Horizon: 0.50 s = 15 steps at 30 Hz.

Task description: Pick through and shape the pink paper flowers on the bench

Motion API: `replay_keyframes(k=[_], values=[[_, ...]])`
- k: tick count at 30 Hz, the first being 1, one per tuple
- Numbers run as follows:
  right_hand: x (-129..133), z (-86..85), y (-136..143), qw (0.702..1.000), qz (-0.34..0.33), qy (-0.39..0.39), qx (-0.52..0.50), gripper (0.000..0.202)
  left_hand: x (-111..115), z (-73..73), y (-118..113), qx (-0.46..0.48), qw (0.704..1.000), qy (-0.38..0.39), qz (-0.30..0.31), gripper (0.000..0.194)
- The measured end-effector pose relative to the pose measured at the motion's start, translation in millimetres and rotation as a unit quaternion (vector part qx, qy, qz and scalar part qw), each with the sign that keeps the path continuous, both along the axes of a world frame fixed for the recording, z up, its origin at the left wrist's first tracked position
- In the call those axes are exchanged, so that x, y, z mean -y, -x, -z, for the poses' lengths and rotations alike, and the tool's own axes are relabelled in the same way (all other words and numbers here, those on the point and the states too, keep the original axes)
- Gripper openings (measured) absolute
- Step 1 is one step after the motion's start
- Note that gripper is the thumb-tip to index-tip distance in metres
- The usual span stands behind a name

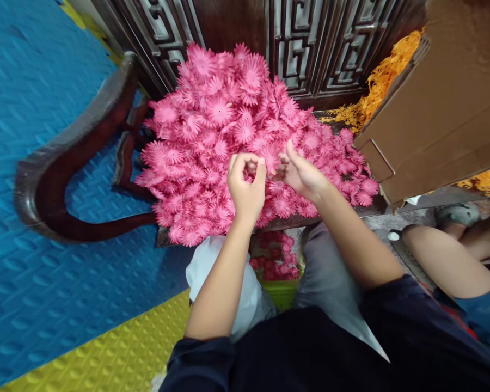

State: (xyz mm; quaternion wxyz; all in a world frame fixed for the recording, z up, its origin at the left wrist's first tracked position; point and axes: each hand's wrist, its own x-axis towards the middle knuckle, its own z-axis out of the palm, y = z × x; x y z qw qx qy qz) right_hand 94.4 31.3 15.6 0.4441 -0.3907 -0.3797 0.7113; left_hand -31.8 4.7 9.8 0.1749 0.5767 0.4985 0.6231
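Note:
A big heap of pink artificial flower heads with thin pointed petals covers the dark wooden bench before me. Just over its front part, my left hand pinches thumb and forefinger together at the edge of one pink artificial flower. Facing it from the right, my right hand has its thumb raised and apart from its bent fingers. Those fingertips are close to the same flower; whether they touch it I cannot tell.
At the left curves a dark wooden armrest. A cardboard box stands at the right, with orange artificial foliage behind it. Between my legs, more pink flowers lie in a green container. Another person's bare leg is at the right.

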Motion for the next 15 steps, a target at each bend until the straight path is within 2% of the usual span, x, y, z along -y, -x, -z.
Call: replay_keyframes(k=[5,9,15], values=[[1.1,-2.4,-4.8,1.000,0.015,-0.009,-0.011,0.032,-1.4,4.2,2.7,-0.057,0.998,0.018,0.001,0.010],[1.9,-2.3,-7.6,1.000,-0.001,-0.012,-0.012,0.032,0.5,3.7,4.6,-0.114,0.992,0.025,-0.046,0.017],[-0.1,3.2,-6.4,0.999,0.021,-0.038,-0.022,0.027,3.0,2.1,2.6,-0.180,0.979,0.035,-0.090,0.020]])
